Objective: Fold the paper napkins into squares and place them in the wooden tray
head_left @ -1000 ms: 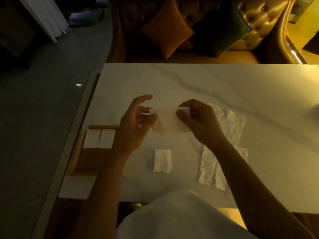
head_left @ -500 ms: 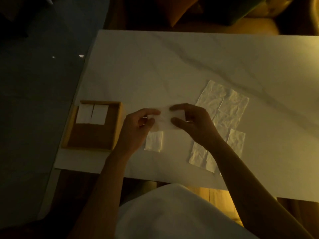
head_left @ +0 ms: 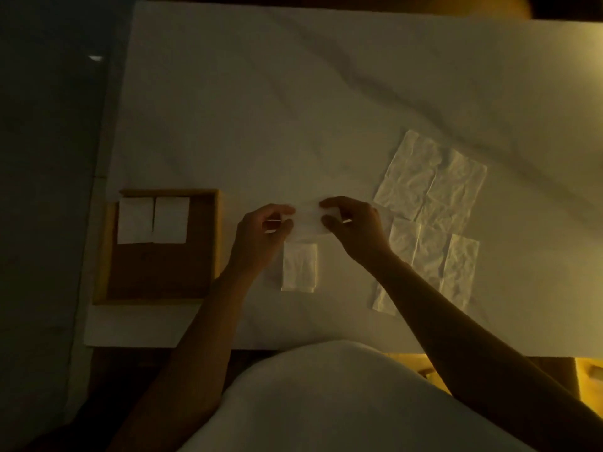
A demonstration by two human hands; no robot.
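Both hands hold one white paper napkin (head_left: 306,220) just above the table. My left hand (head_left: 261,233) pinches its left end and my right hand (head_left: 352,223) pinches its right end. A folded napkin (head_left: 299,267) lies on the table right below the hands. The wooden tray (head_left: 215,243) sits to the left, with two folded white squares (head_left: 153,220) side by side in its far half. Several crumpled unfolded napkins (head_left: 427,203) lie spread out to the right of my right hand.
The white marble table (head_left: 261,109) reaches far ahead; its left edge runs just beyond the tray and its near edge lies close to my body. Dark floor (head_left: 42,190) is on the left. The light is dim.
The view has tilted down, so the sofa and cushions have left the frame. My hands have come closer together on the napkin, which looks shorter between them.
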